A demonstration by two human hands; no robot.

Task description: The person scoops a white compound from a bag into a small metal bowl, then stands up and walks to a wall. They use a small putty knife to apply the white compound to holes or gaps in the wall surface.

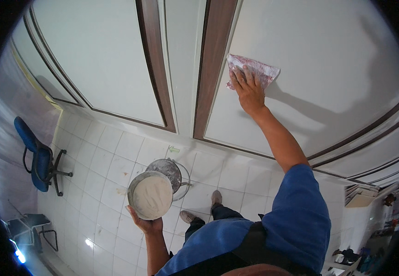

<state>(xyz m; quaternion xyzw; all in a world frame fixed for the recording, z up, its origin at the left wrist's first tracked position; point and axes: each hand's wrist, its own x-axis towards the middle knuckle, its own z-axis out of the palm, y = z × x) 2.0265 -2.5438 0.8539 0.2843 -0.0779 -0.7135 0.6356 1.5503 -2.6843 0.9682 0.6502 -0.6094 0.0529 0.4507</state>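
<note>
My left hand [149,225] grips a round metal bowl [132,202] from below, at its near edge. Pale powder [152,195] fills the inside, its surface marked with shallow grooves. Up on the white panel [319,50], my right hand [250,94] presses a crumpled pink-and-white patterned cloth [265,71] flat against the surface. My fingers lie over the cloth, close to the panel's brown frame strip [213,60], with the right arm stretched out.
Beyond the bowl stands a round stool [174,172] with a dusty dark seat. A blue office chair [38,161] and another dark chair [31,223] are at the left. Brown-trimmed white panels [98,55] line the far side above white floor tiles [100,179].
</note>
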